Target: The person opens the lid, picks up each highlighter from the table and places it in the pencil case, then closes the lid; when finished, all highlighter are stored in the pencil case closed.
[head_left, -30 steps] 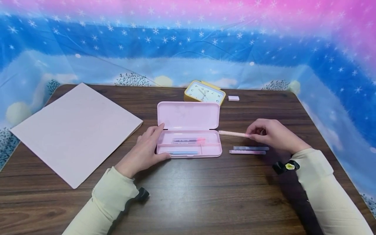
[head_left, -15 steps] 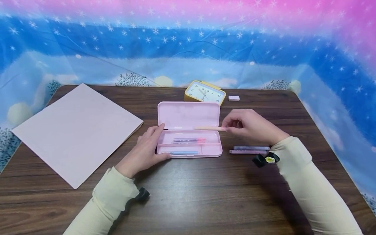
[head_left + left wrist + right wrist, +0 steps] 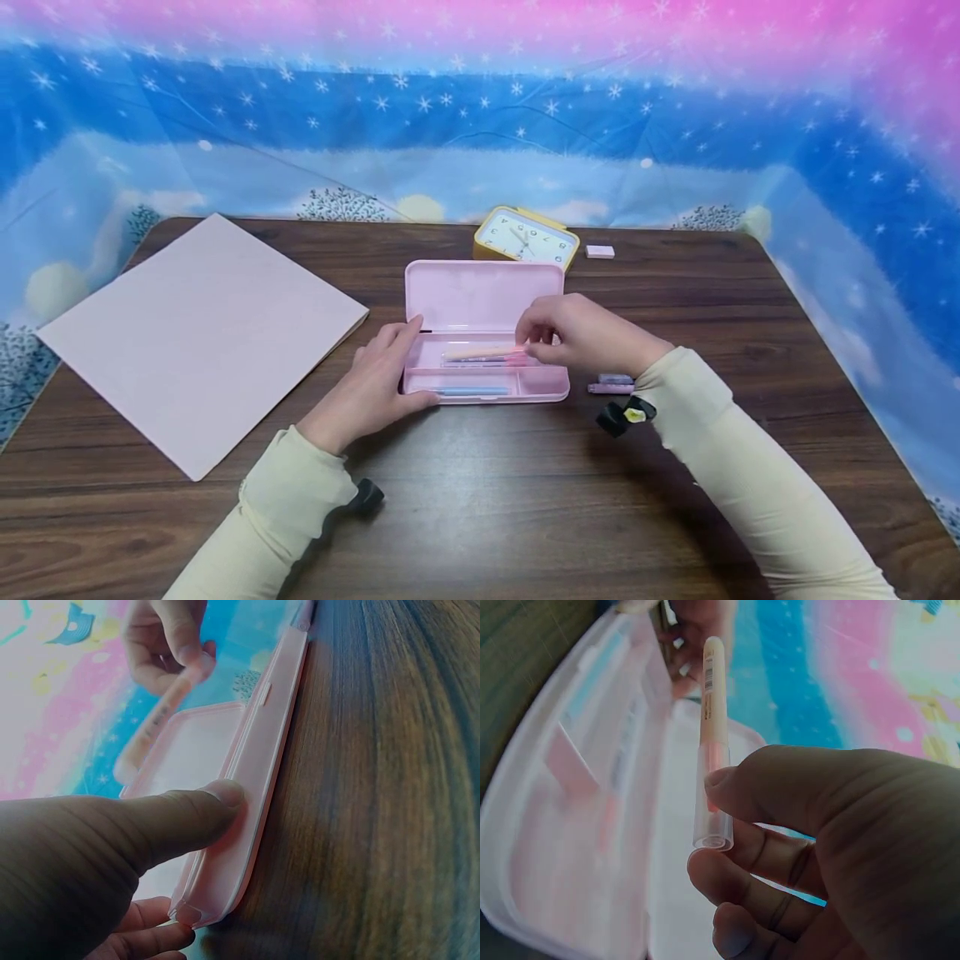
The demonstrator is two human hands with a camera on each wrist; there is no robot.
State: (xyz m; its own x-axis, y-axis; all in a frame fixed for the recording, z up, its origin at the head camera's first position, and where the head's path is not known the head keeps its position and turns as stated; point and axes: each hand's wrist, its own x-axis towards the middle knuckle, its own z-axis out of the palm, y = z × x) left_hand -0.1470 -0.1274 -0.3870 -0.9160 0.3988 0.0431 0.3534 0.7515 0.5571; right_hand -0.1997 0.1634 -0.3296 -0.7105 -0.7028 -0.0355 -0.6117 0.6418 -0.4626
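I take the pink pencil case (image 3: 536, 383) as my landmark; it is on the brown table (image 3: 465, 500), its lid (image 3: 468, 296) turned back at the far side. At the left end of the case I see the left hand (image 3: 367, 383) gripping it, with the thumb pressed on the front wall and other fingers around the end. Over the right part of the case, the right hand (image 3: 581, 333) pinches a peach pen (image 3: 483, 354) by its clear cap, the thumb on one side. This pen is above the rear compartment of the case, its other end pointing to the left hand; whether it touches the pens (image 3: 480, 363) below it, I cannot tell. In the long front compartment of the case lies a blue pen (image 3: 476, 391). On the table to the right of the case I find two purplish pens (image 3: 611, 389) side by side, partly hidden from me by the right sleeve (image 3: 686, 392). Just behind the case is a yellow clock (image 3: 528, 233), and behind its right corner a small white block (image 3: 600, 252). To the left of the case lies a pale square sheet (image 3: 202, 350).
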